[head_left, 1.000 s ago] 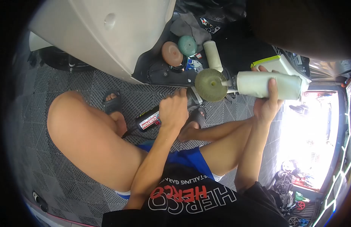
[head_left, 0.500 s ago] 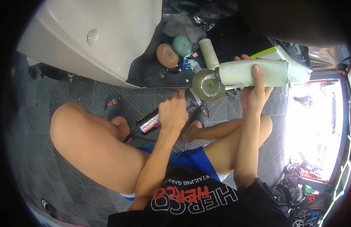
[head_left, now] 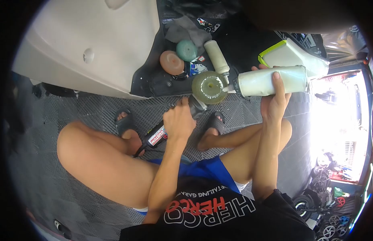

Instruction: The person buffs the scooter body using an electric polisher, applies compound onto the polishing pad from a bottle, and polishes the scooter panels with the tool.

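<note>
In my left hand (head_left: pixel 179 120) is a polisher (head_left: pixel 156 135), closed round its dark body near the head. Its round olive-green foam pad (head_left: pixel 202 95) faces up at me, with a ring of white compound on it. My right hand (head_left: pixel 273 100) grips a large pale squeeze bottle (head_left: pixel 256 83) lying on its side, one finger across the top and others behind it. The bottle's nozzle points left, at the pad's right edge; whether it touches cannot be told. Beyond the pad, a smaller white bottle (head_left: pixel 216 56) lies on the black surface.
An orange pad (head_left: pixel 172 62), a teal pad (head_left: pixel 187 50) and a grey cloth (head_left: pixel 186 32) lie past the polisher. A cream-coloured body panel (head_left: pixel 102 52) rises at left. My knees flank the grey tiled floor (head_left: pixel 94 168). Wheels (head_left: pixel 329 231) stand at lower right.
The pad has shifted left, away from the bottle, and more of its face shows. The bottle's nozzle end is now clearer of the pad. My view has shifted slightly.
</note>
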A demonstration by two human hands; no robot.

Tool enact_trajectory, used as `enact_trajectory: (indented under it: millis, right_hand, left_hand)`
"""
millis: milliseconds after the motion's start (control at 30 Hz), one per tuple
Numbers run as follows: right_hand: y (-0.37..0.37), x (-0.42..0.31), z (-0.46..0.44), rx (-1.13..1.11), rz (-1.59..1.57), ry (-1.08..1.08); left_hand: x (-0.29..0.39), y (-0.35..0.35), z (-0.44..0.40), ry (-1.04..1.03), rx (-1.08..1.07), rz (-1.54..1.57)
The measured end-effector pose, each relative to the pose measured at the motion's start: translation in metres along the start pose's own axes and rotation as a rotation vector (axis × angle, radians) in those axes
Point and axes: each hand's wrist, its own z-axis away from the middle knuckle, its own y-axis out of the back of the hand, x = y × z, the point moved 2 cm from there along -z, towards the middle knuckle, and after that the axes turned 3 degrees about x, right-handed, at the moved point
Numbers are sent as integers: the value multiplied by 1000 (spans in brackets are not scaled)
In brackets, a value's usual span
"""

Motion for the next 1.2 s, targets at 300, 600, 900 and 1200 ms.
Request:
enact_trajectory:
  millis: [300,600,900,1200]
  right_hand:
    - [-38,114,-96,-234,180,-656]
    - [-5,128,-58,-118,78,-371]
    - [-72,130,145,-365,-448,-549]
    - [-81,101,97,-457,-225,-539]
  left_hand:
    - [6,10,4,141,-208,66]
    - [11,33,18,78,-72,479]
    - [23,94,-49,-113,-138,1020]
    - [-4,69,-54,-58,-44,1382]
